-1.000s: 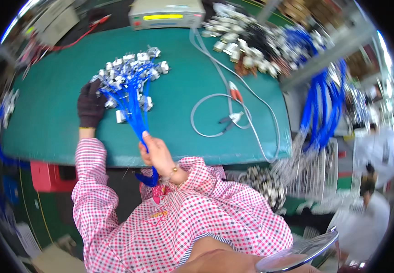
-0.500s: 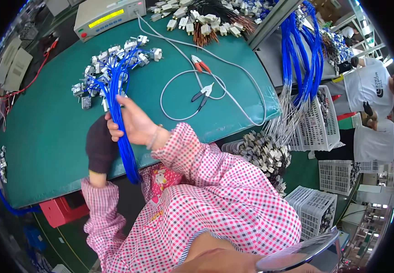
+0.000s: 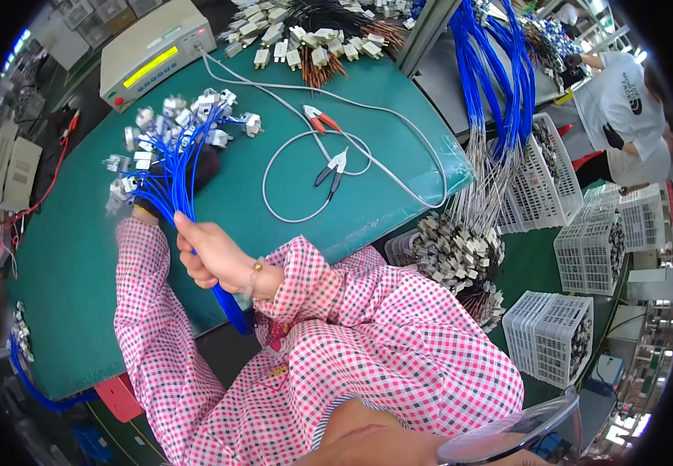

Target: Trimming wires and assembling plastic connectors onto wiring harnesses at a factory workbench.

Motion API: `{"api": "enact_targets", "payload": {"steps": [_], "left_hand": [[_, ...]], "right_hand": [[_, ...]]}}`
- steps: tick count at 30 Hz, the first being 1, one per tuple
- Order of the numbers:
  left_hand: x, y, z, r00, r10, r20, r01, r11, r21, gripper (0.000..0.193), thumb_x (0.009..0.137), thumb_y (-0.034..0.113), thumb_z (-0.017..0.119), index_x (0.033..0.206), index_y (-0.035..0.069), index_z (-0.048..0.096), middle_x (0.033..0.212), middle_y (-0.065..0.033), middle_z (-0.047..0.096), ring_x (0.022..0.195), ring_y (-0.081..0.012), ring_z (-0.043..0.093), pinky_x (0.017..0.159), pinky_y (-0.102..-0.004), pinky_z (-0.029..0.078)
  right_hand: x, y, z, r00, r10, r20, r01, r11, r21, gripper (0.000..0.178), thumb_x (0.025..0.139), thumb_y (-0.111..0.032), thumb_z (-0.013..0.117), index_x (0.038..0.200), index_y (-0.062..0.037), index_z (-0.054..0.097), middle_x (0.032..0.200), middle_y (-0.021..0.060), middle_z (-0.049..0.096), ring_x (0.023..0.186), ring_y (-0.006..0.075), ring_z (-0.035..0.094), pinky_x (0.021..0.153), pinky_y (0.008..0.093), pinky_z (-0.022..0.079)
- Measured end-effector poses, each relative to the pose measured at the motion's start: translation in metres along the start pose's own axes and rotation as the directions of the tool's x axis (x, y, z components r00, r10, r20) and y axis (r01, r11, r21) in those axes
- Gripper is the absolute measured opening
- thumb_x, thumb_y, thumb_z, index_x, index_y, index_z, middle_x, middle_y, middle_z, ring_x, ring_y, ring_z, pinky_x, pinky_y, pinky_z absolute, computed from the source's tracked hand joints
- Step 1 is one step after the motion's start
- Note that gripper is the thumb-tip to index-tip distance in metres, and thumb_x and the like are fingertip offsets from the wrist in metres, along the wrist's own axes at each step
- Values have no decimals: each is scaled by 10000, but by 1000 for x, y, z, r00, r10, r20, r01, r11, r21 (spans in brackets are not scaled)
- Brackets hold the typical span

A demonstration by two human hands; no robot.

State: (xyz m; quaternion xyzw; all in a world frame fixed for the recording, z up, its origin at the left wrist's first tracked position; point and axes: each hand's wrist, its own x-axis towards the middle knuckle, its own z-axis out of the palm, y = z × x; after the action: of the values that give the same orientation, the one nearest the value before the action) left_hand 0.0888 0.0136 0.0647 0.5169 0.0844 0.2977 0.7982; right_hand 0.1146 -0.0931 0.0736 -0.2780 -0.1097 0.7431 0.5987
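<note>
A bundle of blue cables [image 3: 167, 186] with white plug heads [image 3: 173, 116] fanned out at its far end lies on the green table [image 3: 64, 295]. My right hand [image 3: 214, 260], bare, is closed around the bundle where the cables gather, near the table's front edge. The tail of the bundle hangs down below that hand. My left hand [image 3: 200, 167], in a dark glove, lies under the cables just behind the plug heads, and is partly hidden by them. I cannot tell whether it grips them.
A beige tester box [image 3: 154, 50] stands at the back. Grey leads with red and white clips [image 3: 329, 167] lie mid-table, with a pile of plugs [image 3: 313, 31] behind. Blue cables [image 3: 500, 78] hang at right over white baskets [image 3: 554, 334]. Another person [image 3: 624, 101] stands at far right.
My right hand has slid up the bundle and back down while keeping hold. My gloved left hand has moved from beside the plug heads to under the cables.
</note>
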Motion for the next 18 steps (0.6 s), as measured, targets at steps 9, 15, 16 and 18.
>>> {"api": "enact_targets", "payload": {"steps": [9,15,16,18], "left_hand": [[8,-26,-19,1000,-8,4,7,983,186,338,989,313,405,1154,75,580,1050,-81,649,941,-232,598,965,-434,419],[-5,-24,-48,1000,14,-5,-12,943,334,341,992,307,396,1165,74,574,1071,-86,637,955,-235,592,963,-423,423],[-6,-24,-51,1000,17,-3,-15,934,357,341,993,306,394,1167,74,573,1075,-87,635,958,-236,591,962,-422,423],[-11,-25,-55,1000,26,-6,-22,915,404,342,994,304,391,1170,73,570,1082,-89,631,962,-237,589,961,-418,425]], "right_hand": [[31,-7,-41,997,-31,76,42,989,-139,477,956,-548,425,795,-100,452,557,-17,403,413,112,359,399,278,317],[-34,-67,-86,585,-704,402,294,-278,-914,225,711,-35,595,936,-34,586,843,130,619,804,324,586,746,409,484],[-44,-89,-108,560,-663,497,177,-490,-854,294,674,-11,591,965,-52,583,916,129,596,906,325,557,787,413,467],[-74,-124,-125,794,-461,396,-69,-716,-695,329,693,-43,606,1019,-59,562,1002,101,549,987,296,523,813,414,454]]}}
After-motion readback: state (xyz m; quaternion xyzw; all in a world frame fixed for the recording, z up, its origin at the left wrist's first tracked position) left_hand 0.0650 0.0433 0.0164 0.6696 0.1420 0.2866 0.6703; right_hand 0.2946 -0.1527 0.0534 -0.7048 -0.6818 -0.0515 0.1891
